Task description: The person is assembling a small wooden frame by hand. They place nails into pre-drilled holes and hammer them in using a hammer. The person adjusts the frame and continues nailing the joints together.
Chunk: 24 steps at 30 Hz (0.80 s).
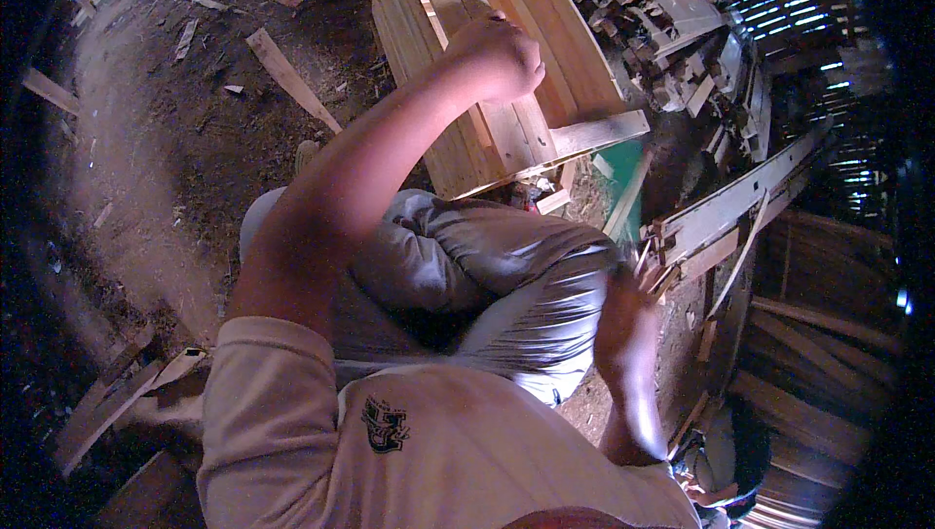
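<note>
A pale wooden frame of long boards [414,91] lies in front of my knees, with a raised double rail [516,130] along its middle. My left hand [495,56] is closed in a fist over this wooden rail, its fingers curled toward the right edge. The underside of that grip is hidden. Beside my right knee, my right hand [633,285] hangs low near thin wood strips [667,281] and the end of a long pale board [730,193]. Its fingers are dark and blurred, so whether it holds anything does not show.
A short crosspiece [604,132] closes the frame's near end. Beyond it lies a green sheet [623,178]. Wood offcuts [682,81] are heaped at the far right. Loose slats [287,76] lie on the dirt floor at left. A slatted wall [808,354] stands at right.
</note>
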Motion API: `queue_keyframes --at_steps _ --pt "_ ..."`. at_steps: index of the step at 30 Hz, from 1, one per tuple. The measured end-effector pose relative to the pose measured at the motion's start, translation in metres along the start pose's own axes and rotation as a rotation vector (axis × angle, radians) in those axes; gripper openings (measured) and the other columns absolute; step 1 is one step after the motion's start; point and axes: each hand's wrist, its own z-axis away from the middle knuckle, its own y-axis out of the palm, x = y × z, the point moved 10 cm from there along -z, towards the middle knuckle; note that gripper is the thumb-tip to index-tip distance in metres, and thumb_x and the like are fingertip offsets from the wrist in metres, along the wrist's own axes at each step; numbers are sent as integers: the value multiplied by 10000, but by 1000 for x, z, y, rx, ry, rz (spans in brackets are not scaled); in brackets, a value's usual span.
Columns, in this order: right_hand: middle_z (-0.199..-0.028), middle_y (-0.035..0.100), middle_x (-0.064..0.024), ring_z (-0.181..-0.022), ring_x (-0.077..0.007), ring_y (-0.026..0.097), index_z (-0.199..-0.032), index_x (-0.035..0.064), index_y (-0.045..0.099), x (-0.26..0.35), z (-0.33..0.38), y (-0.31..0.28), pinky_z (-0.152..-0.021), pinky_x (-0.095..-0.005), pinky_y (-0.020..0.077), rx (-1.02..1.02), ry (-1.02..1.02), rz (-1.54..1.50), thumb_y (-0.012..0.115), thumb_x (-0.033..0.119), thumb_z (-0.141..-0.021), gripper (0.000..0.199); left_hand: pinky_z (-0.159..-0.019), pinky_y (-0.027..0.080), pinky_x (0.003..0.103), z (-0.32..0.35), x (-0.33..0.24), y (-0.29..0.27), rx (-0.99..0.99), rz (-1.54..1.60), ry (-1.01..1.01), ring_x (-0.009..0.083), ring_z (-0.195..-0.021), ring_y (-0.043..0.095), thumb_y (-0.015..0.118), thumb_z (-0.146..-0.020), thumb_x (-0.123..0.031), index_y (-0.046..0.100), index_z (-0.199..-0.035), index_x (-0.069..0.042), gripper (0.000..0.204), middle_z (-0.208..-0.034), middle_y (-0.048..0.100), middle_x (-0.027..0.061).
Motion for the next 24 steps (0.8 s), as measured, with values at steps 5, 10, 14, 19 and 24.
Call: queue_keyframes --at_steps 5,10,14,19,24 --pt "-623 542 -97 -516 -197 500 -924 19 572 -10 -2 -24 -462 -362 356 -151 189 -316 513 203 -1065 239 -951 518 485 -2 13 10 56 33 -77 383 -876 719 487 -959 -318 749 -788 -15 436 -883 735 208" --pt "-576 478 -1 -437 -102 399 -853 79 551 -61 35 -12 -410 -316 284 -476 653 -1355 492 271 -1085 307 -949 521 486 -3 -1 3 56 -10 9 388 -889 719 497 -961 -323 753 -820 -7 430 -907 735 217" --pt "-723 605 -272 -616 -404 613 -996 -19 570 -3 3 10 -539 -473 428 175 173 -127 534 207 -1048 235 -924 508 524 -1 3 8 37 75 -56 426 -816 699 498 -981 -348 725 -766 1 469 -816 709 239" --pt "-594 537 -44 -476 -100 480 -964 2 560 -9 2 -40 -422 -327 333 -130 190 -230 497 208 -1076 243 -824 521 552 0 9 13 38 79 -51 449 -785 687 475 -1007 -396 710 -743 15 542 -803 694 261" --pt "-681 582 -82 -521 -238 554 -1043 -13 540 -4 13 -42 -483 -398 427 -275 119 -340 529 138 -1025 153 -938 481 505 -7 -2 13 50 -31 25 420 -883 671 472 -1022 -391 715 -730 1 546 -825 703 244"
